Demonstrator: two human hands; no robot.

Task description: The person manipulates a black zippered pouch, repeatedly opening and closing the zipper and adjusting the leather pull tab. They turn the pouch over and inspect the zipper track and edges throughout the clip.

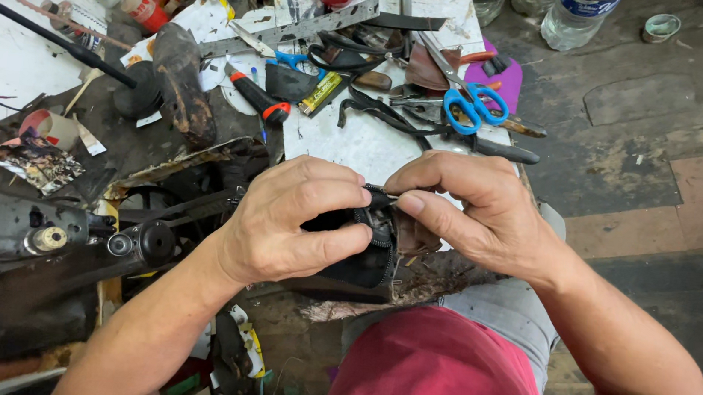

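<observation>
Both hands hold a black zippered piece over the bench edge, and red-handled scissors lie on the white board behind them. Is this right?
Not quite. In the head view the scissors have blue handles, not red. The rest stands: the left hand and right hand hold the black zippered piece in front of the white board.

Worktop (357, 142): blue-handled scissors (474, 106), metal ruler (317, 24), red-and-black knife (257, 94), black straps (394, 114); clear plastic bottle (577, 17) on wooden floor (676, 126).

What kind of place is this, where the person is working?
Probably a small repair workshop, perhaps for shoes or bags. Both hands hold a black zippered piece over a cluttered workbench with blue-handled scissors, a metal ruler and an old sewing machine.
</observation>
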